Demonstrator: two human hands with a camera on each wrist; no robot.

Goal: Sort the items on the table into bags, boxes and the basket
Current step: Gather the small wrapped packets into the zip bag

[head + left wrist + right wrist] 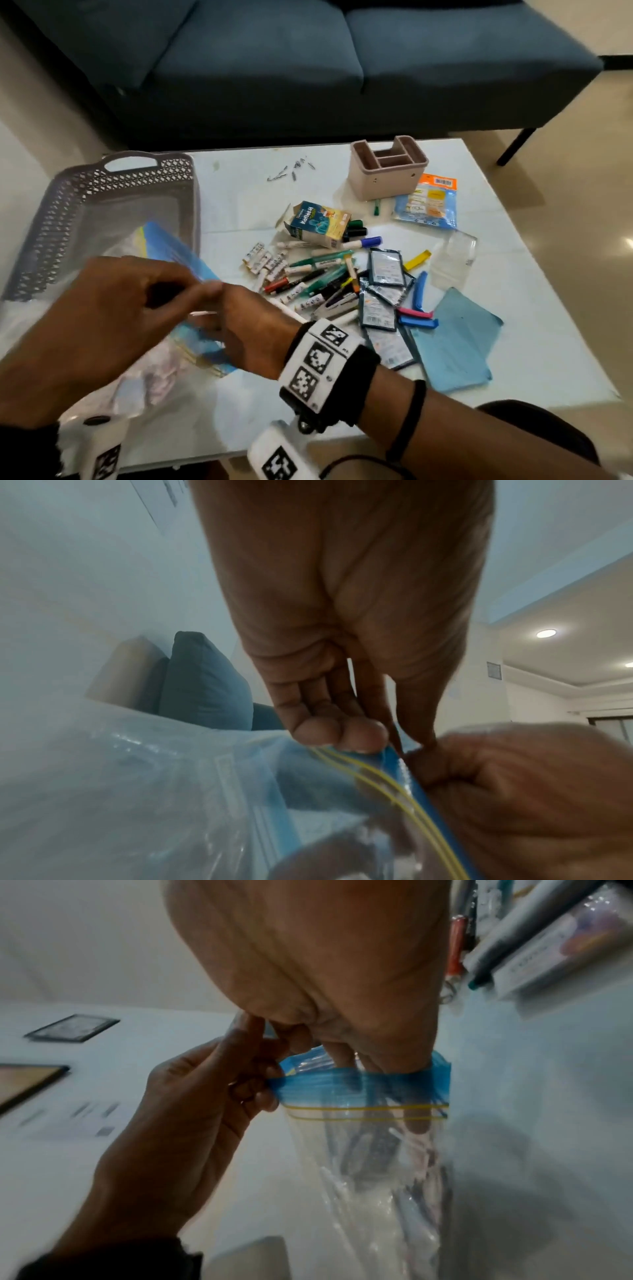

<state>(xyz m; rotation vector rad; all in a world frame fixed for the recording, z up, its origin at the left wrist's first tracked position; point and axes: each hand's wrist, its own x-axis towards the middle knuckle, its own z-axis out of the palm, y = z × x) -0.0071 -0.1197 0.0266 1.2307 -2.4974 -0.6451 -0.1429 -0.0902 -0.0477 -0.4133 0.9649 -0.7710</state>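
A clear zip bag [156, 368] with a blue rim and two yellow lines hangs over the table's front left, next to the grey basket [113, 164]. My left hand [191, 287] pinches the blue rim at one end [274, 1085]. At the other end my right hand [233, 322] is curled at the rim, its fingers [416, 1125] down inside the bag's mouth. Pens and dark items show through the bag [377, 1150]. In the left wrist view my left fingertips [342, 734] nip the rim beside the right hand [514, 791].
A heap of markers [318, 277], a medicine carton [318, 222], dark sachets [383, 298], coloured clips [416, 313], blue pouches [455, 346] and a printed packet [428, 202] lie on the white table. A pink organiser box [387, 178] stands at the back. A blue sofa [308, 68] is behind.
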